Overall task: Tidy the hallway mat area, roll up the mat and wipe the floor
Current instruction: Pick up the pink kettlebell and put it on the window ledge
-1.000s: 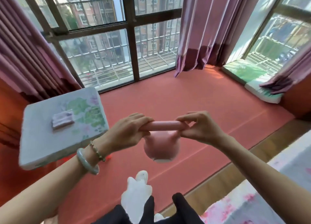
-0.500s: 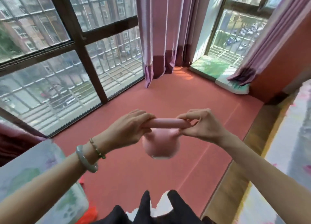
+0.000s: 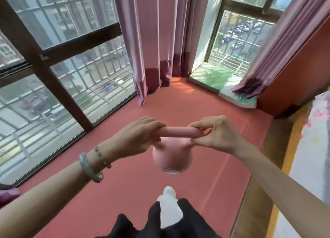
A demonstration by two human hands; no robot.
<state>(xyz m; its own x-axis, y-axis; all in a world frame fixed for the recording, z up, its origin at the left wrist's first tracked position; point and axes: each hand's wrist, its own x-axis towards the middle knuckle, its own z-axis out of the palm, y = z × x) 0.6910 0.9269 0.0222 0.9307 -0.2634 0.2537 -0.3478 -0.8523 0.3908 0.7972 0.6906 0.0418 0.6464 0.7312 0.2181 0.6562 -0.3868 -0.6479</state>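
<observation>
Head view looks down over the red mat (image 3: 205, 123), which covers the floor from the big window (image 3: 53, 77) and the curtain (image 3: 157, 41) to the cushion (image 3: 237, 99) at the right; its long axis seems to run from the near left toward the far right corner, going by the seam lines, and it lies flat and unrolled. Above it, in mid-air in front of the person, hangs the pink kettlebell (image 3: 172, 156), bell down, base tilted toward the camera, handle level and running left to right. Both hands carry it: the left hand (image 3: 137, 139) has its fingers curled over the handle's left end, and the right hand (image 3: 219, 134) pinches the right end between fingers and thumb. The step in hand looks like clearing this weight off the mat before rolling. To do it well, I would firm up the right-hand hold, since a pinch seems weak for a heavy thing, keep the handle level, carry the bell low and close to the body, and set it down base first on the wood floor (image 3: 257, 193) at the right, clear of the white slipper (image 3: 168, 193) below.
</observation>
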